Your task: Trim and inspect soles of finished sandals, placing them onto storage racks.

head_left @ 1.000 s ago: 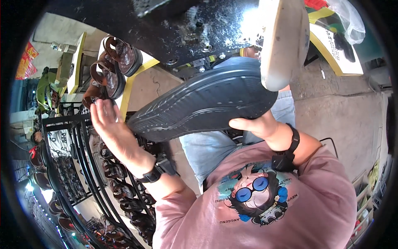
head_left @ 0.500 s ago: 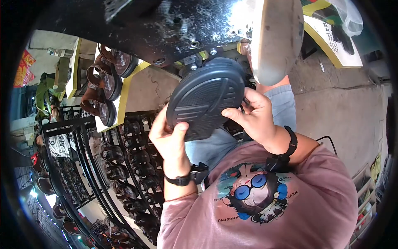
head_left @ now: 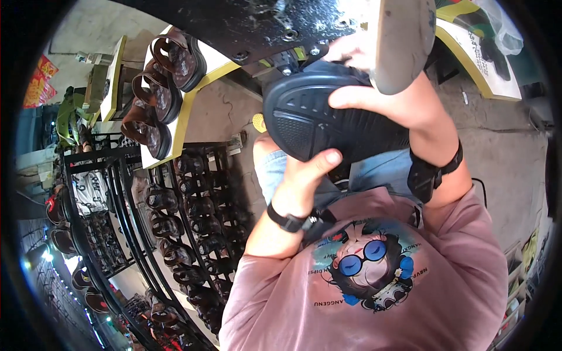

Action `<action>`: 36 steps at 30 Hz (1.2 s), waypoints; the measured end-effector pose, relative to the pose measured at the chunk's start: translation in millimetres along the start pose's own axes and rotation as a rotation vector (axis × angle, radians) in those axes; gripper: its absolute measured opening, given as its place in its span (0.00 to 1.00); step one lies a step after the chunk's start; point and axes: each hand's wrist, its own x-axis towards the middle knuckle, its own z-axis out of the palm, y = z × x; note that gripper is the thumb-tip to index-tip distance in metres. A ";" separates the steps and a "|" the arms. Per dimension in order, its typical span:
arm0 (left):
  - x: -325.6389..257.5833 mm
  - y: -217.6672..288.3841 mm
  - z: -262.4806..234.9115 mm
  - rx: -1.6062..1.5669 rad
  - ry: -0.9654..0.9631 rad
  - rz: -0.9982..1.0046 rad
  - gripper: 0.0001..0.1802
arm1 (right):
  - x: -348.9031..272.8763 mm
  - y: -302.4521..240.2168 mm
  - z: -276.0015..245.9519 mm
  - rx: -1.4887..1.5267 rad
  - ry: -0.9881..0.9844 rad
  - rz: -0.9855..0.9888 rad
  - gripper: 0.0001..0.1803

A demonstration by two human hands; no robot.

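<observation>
A black sandal [head_left: 304,126] is held in front of my body, its ridged sole turned toward me and its rounded end pointing left. My left hand [head_left: 304,181] grips its lower edge, thumb on the sole and the other fingers hidden behind. At the other side, my right hand [head_left: 398,108] is closed on it with the thumb across the sole; some fingertips show above its upper edge. The sandal's upper is hidden from view. Just above it is the underside of a dark, scuffed metal plate [head_left: 252,26] with bolts.
A pale rounded block [head_left: 404,47] hangs close to my right hand. Brown sandals [head_left: 158,90] stand on a white, yellow-edged board [head_left: 170,149] at the left. Below, a black metal rack [head_left: 117,205] holds many dark sandals [head_left: 196,210]. Another yellow-edged board [head_left: 477,58] stands at far right.
The sandal has turned, so its rounded end now points left instead of upward. My right hand has moved up and over the sole; my left hand has shifted right, under the lower edge.
</observation>
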 end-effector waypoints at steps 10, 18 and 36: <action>10.6 -8.6 -1.7 -0.191 0.093 0.207 0.34 | 3.8 -13.0 27.2 -0.297 0.371 -0.206 0.36; -1.6 -5.5 -29.9 -0.295 0.186 0.285 0.29 | -90.2 43.5 50.1 -0.097 -0.541 -0.122 0.19; 15.7 60.2 -75.7 -0.152 0.348 0.440 0.33 | -52.9 26.5 77.4 0.572 0.108 0.026 0.23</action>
